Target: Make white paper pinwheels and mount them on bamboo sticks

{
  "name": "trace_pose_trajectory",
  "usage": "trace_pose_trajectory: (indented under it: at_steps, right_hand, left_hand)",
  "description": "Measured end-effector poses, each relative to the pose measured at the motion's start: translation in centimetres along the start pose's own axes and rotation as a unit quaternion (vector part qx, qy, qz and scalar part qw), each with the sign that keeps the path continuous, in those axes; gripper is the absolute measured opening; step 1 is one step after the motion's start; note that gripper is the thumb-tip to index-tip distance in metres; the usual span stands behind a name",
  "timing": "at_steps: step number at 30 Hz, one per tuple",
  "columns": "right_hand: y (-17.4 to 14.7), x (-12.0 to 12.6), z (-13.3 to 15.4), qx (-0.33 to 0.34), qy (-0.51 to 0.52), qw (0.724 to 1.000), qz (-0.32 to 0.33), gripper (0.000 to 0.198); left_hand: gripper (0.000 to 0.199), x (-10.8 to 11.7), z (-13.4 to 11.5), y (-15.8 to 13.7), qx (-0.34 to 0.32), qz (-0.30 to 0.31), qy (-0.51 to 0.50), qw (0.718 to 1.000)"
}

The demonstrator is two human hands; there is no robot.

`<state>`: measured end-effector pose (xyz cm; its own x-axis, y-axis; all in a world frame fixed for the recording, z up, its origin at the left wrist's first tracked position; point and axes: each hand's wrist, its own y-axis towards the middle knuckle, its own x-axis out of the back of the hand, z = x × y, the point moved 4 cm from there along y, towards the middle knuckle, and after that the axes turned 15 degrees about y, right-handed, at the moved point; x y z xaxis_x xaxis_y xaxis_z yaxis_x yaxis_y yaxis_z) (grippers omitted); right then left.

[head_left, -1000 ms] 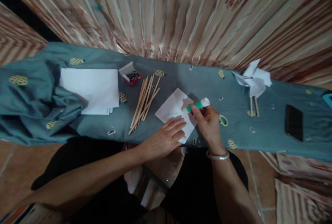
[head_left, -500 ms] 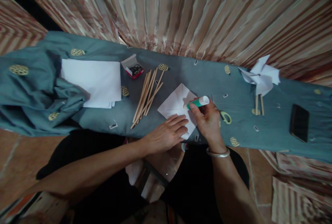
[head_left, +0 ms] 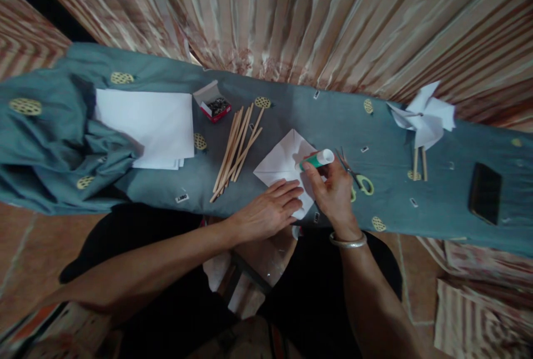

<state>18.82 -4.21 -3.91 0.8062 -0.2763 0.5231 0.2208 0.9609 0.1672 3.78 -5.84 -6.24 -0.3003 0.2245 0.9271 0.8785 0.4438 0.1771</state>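
Observation:
A square of white paper point(head_left: 277, 158) with crease lines lies corner-up on the cloth in front of me. My left hand point(head_left: 270, 206) rests flat on its lower left part, fingers stretched out. A green and white glue stick point(head_left: 317, 159) is gripped in my right hand point(head_left: 335, 190), its tip end at the middle of the paper. The tip itself is hard to make out. Just right of that hand lie scissors point(head_left: 365, 184) with light green handles, partly hidden behind the fingers.
Several wooden sticks point(head_left: 235, 153) lie left of the paper. Behind them stands an open box of small dark pieces point(head_left: 216, 108); a stack of white paper point(head_left: 145, 131) is farther left. Rightward are paper pinwheels point(head_left: 428, 115) on sticks and a black phone point(head_left: 485, 192). A striped curtain point(head_left: 283, 20) hangs behind.
My right hand with the glue stick has shifted slightly left over the paper, showing more of the scissors. My left hand stays on the paper. The view has tilted a little.

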Motion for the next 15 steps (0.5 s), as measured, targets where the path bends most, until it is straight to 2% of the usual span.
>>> trace_pose_trajectory:
  at_steps: [15]
  right_hand:
    - [-0.05,-0.35,0.23,0.004,-0.017,1.000,0.014,0.032]
  left_hand:
    - [0.022,0.03,0.04,-0.08,-0.011,-0.006,0.018,1.000]
